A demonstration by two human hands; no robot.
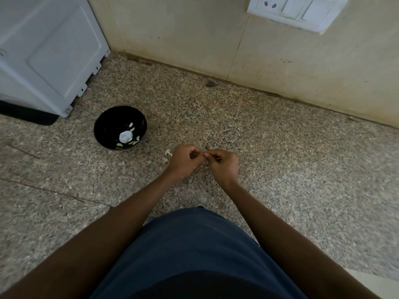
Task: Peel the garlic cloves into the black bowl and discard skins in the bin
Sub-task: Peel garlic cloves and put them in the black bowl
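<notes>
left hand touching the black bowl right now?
Apart. The head view shows bare speckled floor between the left hand and the black bowl; the hand is beside the right hand.

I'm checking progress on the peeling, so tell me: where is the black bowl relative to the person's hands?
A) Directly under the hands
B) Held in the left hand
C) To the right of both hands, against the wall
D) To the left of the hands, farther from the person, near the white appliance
D: the black bowl sits on the speckled counter, left of and beyond the left hand and right hand, near the white appliance.
</notes>
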